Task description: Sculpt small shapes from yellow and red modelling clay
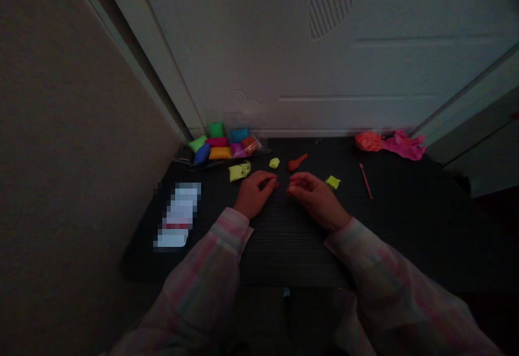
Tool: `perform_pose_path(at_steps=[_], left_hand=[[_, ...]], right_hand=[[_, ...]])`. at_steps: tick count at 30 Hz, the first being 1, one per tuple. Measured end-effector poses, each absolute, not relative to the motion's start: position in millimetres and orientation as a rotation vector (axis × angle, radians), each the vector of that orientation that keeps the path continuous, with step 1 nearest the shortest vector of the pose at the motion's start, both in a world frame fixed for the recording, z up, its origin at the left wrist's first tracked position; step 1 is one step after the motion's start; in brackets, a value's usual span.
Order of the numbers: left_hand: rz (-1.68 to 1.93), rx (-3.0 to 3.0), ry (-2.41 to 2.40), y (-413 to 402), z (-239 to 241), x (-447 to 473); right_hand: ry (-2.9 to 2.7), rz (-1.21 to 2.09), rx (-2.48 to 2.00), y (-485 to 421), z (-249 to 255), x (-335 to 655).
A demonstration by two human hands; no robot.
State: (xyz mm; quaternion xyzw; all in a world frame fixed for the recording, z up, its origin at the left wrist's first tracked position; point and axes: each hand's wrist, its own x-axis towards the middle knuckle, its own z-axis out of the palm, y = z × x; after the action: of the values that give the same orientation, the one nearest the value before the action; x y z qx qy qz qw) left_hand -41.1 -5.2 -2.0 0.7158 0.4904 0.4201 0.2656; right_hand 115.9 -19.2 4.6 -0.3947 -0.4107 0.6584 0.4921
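My left hand rests low over the dark table, its thumb and forefinger brought together at the tips. Facing it across a small gap, my right hand has its fingers curled toward the thumb. Anything pinched in either hand is too small or too dark to make out. Just beyond the hands lie a yellow lump, which looks like modelling clay, and an orange-red piece with a round end and a thin tail. A yellow packet lies by my left hand. Beside my right hand is a small bright yellow piece.
Colourful clay packets lie in clear plastic at the back left. A phone-like bright screen, blurred, is at the left. A pink stick tool and crumpled orange and pink material are at the right. A white door stands behind the table.
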Motion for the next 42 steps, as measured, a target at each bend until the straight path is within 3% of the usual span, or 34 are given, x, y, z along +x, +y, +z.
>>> perform_pose_path(at_steps=[42], left_hand=[[1.203, 1.933, 1.407, -3.3, -4.9, -42.4]], right_hand=[[-0.965, 1.626, -0.88, -19.4, 3.1, 115.0]])
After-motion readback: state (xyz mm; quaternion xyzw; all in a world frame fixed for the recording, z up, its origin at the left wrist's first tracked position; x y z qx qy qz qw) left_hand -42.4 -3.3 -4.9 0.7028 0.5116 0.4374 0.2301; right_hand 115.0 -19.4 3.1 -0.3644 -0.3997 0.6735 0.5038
